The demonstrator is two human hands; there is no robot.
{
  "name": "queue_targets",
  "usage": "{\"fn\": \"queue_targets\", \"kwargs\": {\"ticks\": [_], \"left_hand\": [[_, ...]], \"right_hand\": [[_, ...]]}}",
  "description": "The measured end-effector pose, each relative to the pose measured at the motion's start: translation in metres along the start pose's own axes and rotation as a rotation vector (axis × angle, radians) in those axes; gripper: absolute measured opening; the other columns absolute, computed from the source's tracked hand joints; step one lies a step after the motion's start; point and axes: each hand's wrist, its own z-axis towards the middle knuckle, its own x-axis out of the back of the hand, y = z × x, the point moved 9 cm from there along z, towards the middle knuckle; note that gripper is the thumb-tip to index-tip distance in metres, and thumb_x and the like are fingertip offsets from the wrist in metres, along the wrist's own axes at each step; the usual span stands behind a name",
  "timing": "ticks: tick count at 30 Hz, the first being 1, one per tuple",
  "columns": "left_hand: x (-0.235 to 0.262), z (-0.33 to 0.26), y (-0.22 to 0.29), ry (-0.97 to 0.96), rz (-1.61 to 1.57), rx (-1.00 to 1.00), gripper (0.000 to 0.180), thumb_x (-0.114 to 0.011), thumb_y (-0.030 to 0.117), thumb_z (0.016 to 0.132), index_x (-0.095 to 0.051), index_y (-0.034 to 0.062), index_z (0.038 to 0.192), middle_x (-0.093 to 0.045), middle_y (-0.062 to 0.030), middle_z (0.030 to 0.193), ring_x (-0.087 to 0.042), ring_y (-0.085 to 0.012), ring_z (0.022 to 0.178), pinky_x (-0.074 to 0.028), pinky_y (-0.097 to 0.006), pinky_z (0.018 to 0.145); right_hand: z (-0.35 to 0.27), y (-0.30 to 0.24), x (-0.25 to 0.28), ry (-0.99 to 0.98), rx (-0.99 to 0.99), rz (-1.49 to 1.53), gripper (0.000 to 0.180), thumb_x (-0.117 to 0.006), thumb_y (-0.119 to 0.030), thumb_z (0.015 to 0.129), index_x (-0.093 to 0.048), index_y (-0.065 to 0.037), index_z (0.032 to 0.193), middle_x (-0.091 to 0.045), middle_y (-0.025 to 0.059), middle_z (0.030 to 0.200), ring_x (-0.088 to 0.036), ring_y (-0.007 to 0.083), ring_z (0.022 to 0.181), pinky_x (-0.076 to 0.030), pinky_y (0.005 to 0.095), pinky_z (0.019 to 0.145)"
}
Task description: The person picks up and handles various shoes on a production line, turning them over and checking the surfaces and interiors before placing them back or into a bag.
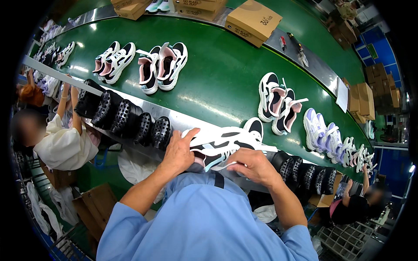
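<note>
Close to my body is a white, black and pink sneaker (210,157), lying on its side at the bench edge. My left hand (179,152) grips its heel end, with the index finger stretched over the white sole of a second sneaker (222,136) just behind. At the front part of the nearer shoe, my right hand (253,166) is closed, thumb and finger pinching a thin white edge of it. Whether that edge is a strap or part of the upper, I cannot tell. The second sneaker's black toe points to the right.
Pairs of matching sneakers (163,67) stand on the green conveyor belt (209,78), with lilac sneakers (322,132) farther right. Black studded forms (162,132) line the near ledge on both sides. Cardboard shoe boxes (254,21) sit along the far rail. Co-workers (65,145) work at left and right.
</note>
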Motion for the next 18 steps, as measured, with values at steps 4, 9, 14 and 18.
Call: {"fn": "queue_targets", "kwargs": {"ticks": [4, 9, 14, 18], "left_hand": [[0.010, 0.001, 0.025, -0.033, 0.071, -0.164, 0.075, -0.069, -0.009, 0.075, -0.058, 0.0167, 0.145, -0.052, -0.0247, 0.125, -0.057, -0.0463, 0.114, -0.049, -0.047, 0.101], [0.017, -0.001, 0.049, -0.055, 0.091, -0.322, 0.078, -0.073, -0.010, 0.070, -0.063, 0.0194, 0.142, -0.052, -0.0246, 0.126, -0.055, -0.0472, 0.122, -0.049, -0.047, 0.105], [0.023, -0.003, 0.061, -0.062, 0.099, -0.428, 0.076, -0.075, -0.009, 0.068, -0.066, 0.0183, 0.139, -0.051, -0.0274, 0.133, -0.054, -0.0479, 0.124, -0.047, -0.046, 0.108], [0.025, -0.007, 0.071, -0.097, 0.080, -0.451, 0.074, -0.078, -0.006, 0.066, -0.069, 0.0175, 0.136, -0.052, -0.0289, 0.135, -0.053, -0.0480, 0.127, -0.046, -0.047, 0.109]], "right_hand": [[-0.002, -0.019, 0.000, 0.028, -0.043, -0.100, 0.018, -0.082, -0.015, 0.086, -0.070, -0.003, 0.092, -0.067, 0.0115, 0.081, -0.065, 0.0294, 0.072, -0.051, 0.0387, 0.066], [-0.004, -0.020, -0.005, 0.007, -0.136, 0.025, 0.019, -0.074, -0.018, 0.095, -0.067, 0.000, 0.095, -0.065, 0.0143, 0.083, -0.065, 0.0336, 0.075, -0.051, 0.0425, 0.068], [0.002, -0.022, -0.005, -0.042, -0.172, 0.006, 0.018, -0.068, -0.017, 0.099, -0.067, 0.001, 0.097, -0.066, 0.0169, 0.086, -0.066, 0.0364, 0.079, -0.051, 0.0443, 0.072], [0.007, -0.018, -0.009, -0.080, -0.221, 0.009, 0.021, -0.067, -0.019, 0.100, -0.066, 0.001, 0.095, -0.067, 0.0188, 0.087, -0.066, 0.0382, 0.081, -0.051, 0.0454, 0.072]]}}
